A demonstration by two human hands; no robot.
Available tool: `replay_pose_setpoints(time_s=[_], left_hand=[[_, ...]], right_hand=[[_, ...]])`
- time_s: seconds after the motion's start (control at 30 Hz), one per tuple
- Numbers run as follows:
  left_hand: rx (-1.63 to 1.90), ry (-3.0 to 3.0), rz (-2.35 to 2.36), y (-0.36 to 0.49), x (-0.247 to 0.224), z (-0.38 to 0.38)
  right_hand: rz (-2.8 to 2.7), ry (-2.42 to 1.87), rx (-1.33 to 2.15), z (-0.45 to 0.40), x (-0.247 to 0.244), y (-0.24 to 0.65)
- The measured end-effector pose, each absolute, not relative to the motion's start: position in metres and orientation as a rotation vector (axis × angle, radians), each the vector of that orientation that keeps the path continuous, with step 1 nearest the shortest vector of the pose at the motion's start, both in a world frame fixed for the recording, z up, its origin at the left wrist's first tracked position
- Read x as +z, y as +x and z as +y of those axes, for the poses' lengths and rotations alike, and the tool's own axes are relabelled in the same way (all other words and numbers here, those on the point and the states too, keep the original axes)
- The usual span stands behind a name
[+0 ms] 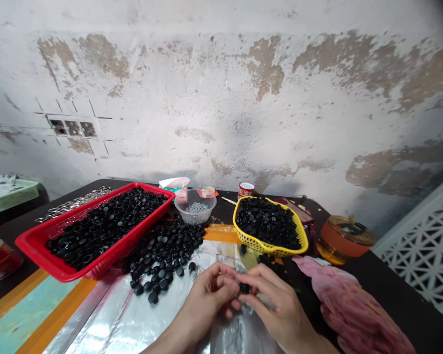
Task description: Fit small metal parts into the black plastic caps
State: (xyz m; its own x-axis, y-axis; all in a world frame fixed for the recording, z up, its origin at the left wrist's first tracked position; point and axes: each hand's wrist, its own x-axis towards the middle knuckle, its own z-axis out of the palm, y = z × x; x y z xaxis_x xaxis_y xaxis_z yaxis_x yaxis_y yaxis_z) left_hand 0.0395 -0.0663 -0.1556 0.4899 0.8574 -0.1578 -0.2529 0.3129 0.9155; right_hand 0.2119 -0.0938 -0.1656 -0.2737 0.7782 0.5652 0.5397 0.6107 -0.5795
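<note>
"Where is the small black piece [244, 288]?"

"Between the two hands, over the clear plastic sheet [107, 314]. The right hand [271, 300] pinches it, thumb and forefinger closed about it."

"And the left hand [210, 297]?"

"Right beside it, fingers curled and thumb bent in. It's small and blurred there, so I can't tell whether the left has hold of anything."

"What lies around them?"

"To the left, a loose heap of black caps [162, 250], partly on the sheet. Behind the heap stands a clear bowl [182, 215] with small metal bits [197, 208] in it. Beyond the right hand there's a yellow basket [258, 245] full of black pieces, with a few more loose at its front."

"Further out?"

"On the left, a long red basket [114, 254] full of black rings and caps, with metal tools [74, 202] behind it. On the right, a crumpled pink cloth [358, 305] and, past that, a jar with an orange band [345, 238]."

"And at the back?"

"A small red-and-white tub [246, 189], then a white wall [206, 98], its paint flaking in patches"
</note>
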Motion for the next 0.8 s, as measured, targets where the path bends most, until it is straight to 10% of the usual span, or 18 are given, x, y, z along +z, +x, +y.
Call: replay_pose_setpoints(time_s=[0.8], left_hand=[[0.832,0.928,0.744,0.0396,-0.1548,-0.0641]], right_hand=[[-1.994,-1.076,0.284,-0.0954,-0.1652,0.2117]])
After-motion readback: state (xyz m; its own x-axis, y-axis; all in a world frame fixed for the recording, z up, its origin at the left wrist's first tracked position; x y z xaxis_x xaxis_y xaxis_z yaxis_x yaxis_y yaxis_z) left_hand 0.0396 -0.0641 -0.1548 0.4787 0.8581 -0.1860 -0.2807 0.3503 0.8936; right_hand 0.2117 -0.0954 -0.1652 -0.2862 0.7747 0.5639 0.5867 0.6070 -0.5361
